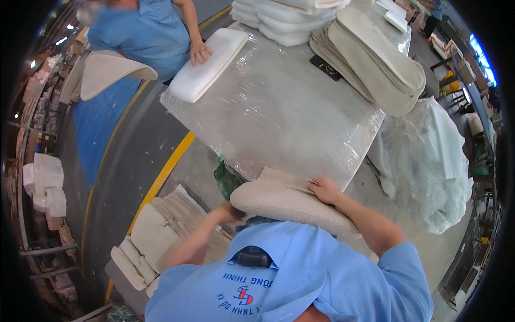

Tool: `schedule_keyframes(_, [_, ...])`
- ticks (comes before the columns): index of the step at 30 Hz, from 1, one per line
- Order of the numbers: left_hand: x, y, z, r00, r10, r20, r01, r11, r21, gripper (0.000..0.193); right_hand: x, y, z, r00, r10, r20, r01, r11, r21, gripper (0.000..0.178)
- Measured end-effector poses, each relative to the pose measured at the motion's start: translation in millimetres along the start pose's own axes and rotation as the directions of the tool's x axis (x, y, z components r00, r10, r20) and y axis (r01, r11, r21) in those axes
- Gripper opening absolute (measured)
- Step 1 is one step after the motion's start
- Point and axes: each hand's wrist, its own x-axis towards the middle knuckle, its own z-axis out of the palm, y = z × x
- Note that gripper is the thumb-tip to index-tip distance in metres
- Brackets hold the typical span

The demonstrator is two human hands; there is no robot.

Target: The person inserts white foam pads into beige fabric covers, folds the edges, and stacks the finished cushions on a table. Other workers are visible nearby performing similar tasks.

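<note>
A beige fabric cushion, long and rounded at its ends, lies tilted against my front at the near edge of the table. My right hand grips its upper edge, fingers curled over the fabric. At the cushion's left end is my left hand, smeared by motion; its fingers are partly hidden, and I cannot tell what they hold. Just beyond that end, a green bag hangs by the table corner.
The plastic-wrapped table carries stacked beige covers, a dark flat item and white pads. Across it, a co-worker's hand rests on a white pad. Beige cushions lie left; clear plastic bulges right.
</note>
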Motion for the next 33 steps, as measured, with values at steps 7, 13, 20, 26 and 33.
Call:
schedule_keyframes(7, [137, 150, -78, 0.92, -0.35, -0.177, 0.179, 0.776, -0.605, 0.051, -36, 4, -8, 0.964, 0.201, -0.175, 0.004, 0.646, 0.763, 0.051])
schedule_keyframes(13, [219, 232, -116, 0.745, 0.158, -0.649, -0.377, 0.901, -0.214, 0.081, -63, 35, -30, 0.899, -0.038, -0.437, 0.419, -0.217, 0.881, 0.056])
schedule_keyframes(20, [277, 234, -88, 0.994, -0.1, -0.037, 0.042, 0.685, -0.727, 0.061, -50, 41, 16, 0.854, 0.141, -0.5, 0.515, -0.357, 0.779, 0.058])
schedule_keyframes(26, [312, 218, -52, 0.986, 0.112, -0.121, -0.146, 0.935, -0.324, 0.047, -28, 6, 71, 0.708, 0.448, -0.546, 0.686, -0.25, 0.684, 0.061])
schedule_keyframes(33, [282, 139, -40, 0.966, 0.236, 0.101, -0.237, 0.971, -0.002, 0.041, -78, 16, 114, 0.945, 0.265, -0.193, 0.143, 0.197, 0.97, 0.043])
